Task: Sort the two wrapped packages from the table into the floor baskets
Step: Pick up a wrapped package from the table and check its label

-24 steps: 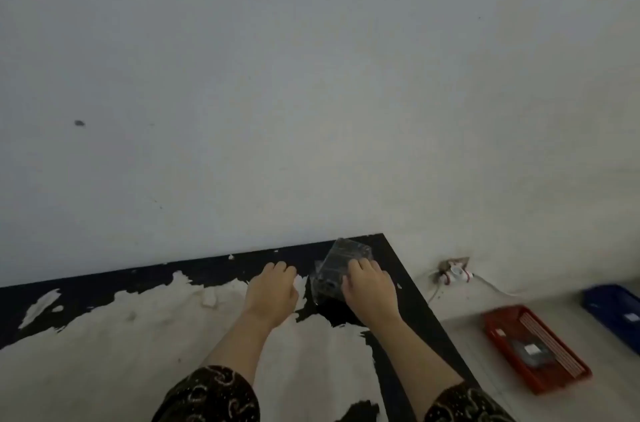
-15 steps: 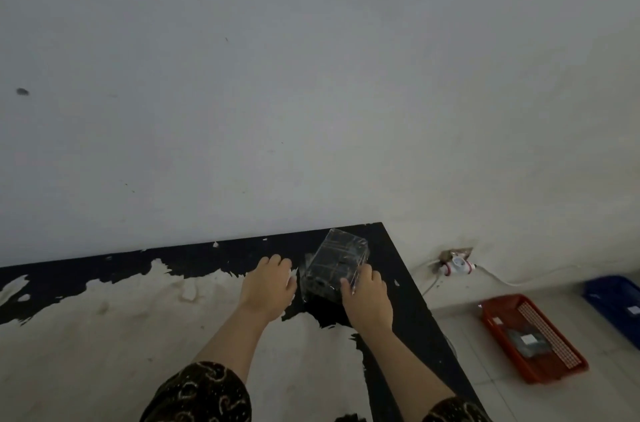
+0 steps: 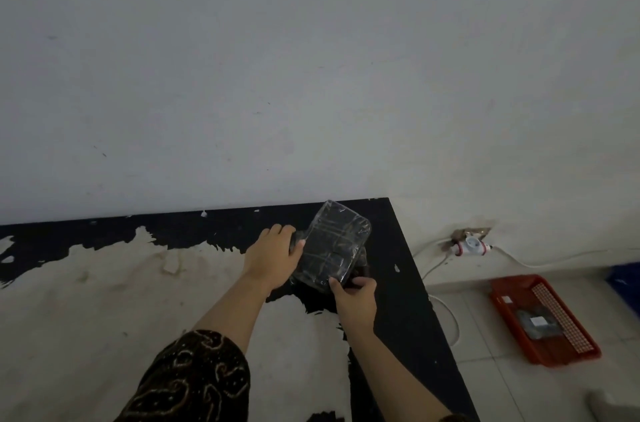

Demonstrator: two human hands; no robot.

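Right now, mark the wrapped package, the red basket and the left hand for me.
wrapped package (image 3: 334, 245): head view, centre of its clear-wrapped top face.
red basket (image 3: 512, 327): head view, on its near long rim.
left hand (image 3: 272, 255): head view, back of the hand.

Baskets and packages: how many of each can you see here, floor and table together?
Plastic floor baskets: 2, one red slotted basket and one blue basket cut off at the frame edge.
Clear-wrapped dark packages: 2, one tilted up between the left hand and right hand over the black table, wrapped package; one lying in the red basket.
Total: 4.
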